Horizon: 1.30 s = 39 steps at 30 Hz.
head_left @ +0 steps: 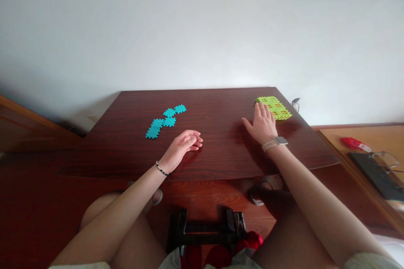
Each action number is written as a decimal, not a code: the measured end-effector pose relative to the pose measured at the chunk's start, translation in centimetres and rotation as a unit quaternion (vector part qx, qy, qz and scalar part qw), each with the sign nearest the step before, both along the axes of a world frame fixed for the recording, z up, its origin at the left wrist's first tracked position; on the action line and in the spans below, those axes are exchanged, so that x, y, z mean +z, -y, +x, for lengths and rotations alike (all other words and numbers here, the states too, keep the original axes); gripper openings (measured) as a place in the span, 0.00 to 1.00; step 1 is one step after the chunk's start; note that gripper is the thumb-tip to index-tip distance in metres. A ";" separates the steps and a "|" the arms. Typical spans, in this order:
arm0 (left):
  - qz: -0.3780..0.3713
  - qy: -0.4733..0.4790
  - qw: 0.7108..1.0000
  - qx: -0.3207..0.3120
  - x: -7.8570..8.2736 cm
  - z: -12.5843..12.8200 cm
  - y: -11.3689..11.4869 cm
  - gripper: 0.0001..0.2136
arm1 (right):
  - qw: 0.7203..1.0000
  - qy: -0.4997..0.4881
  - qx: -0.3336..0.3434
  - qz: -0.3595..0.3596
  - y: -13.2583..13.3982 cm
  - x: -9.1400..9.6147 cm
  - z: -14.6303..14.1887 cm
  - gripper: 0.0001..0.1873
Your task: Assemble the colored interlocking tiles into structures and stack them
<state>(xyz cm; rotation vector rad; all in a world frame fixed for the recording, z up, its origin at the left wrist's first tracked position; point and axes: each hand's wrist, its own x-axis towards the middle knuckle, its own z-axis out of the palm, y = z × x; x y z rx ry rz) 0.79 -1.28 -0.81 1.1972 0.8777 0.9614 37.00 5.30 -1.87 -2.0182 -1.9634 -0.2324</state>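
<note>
Several bright blue foam puzzle tiles [158,123] with toothed edges form a stepped row on the left half of the dark wooden table [217,113]. My left hand [184,145] is just right of and nearer than the tiles, its fingers loosely bent and apart, with nothing seen in it. On the far right side of the table sits a block of yellow-green puzzle tiles [277,109] with orange patches. My right hand [262,122] is stretched out at its near left edge, fingers extended and thumb spread. Part of the block is hidden behind those fingers; contact is hard to tell.
A pale wall [195,29] rises behind the table. To the right, a lower wooden surface [334,138] carries a red item [352,143], a dark flat object [372,172] and a pair of glasses [385,159]. A black frame [205,228] stands between my legs.
</note>
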 end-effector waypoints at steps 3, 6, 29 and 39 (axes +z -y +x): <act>-0.003 -0.002 1.000 -0.001 0.1 0.0 0.0 0.20 | 0.998 0.007 -0.068 -0.012 -0.9 0.5 3.6 0.51; -0.002 -0.003 1.000 -0.005 0.2 0.0 0.1 0.20 | 0.995 -0.024 -0.097 -0.016 -1.3 0.5 6.6 0.52; 0.014 -0.024 0.999 -0.015 0.2 0.0 0.1 0.19 | 0.999 -0.025 -0.037 -0.001 0.8 0.9 3.6 0.47; 0.065 -0.084 0.993 -0.046 0.2 0.3 0.4 0.16 | 0.964 -0.031 0.254 -0.073 6.8 0.9 -10.3 0.38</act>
